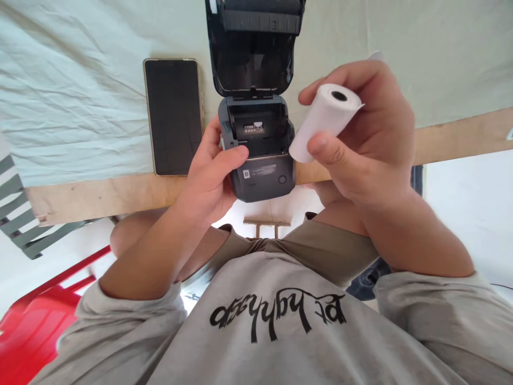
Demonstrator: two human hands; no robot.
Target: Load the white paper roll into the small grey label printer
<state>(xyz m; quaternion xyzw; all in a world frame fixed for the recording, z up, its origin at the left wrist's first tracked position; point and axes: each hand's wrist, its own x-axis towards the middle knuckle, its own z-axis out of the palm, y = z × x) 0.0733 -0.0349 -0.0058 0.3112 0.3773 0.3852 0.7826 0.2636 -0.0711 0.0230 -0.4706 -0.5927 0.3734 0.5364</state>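
A small black printer stands at the table's near edge with its lid swung open away from me. Its paper bay holds nothing but a label. My left hand grips the printer's left side, thumb resting on the front rim. My right hand holds a white paper roll just right of the open bay, pinched between thumb and fingers, its hollow core end facing up and to the right.
A dark smartphone lies face up left of the printer on a pale cloth. The wooden table edge runs below it. A red plastic chair stands at lower left beside my lap.
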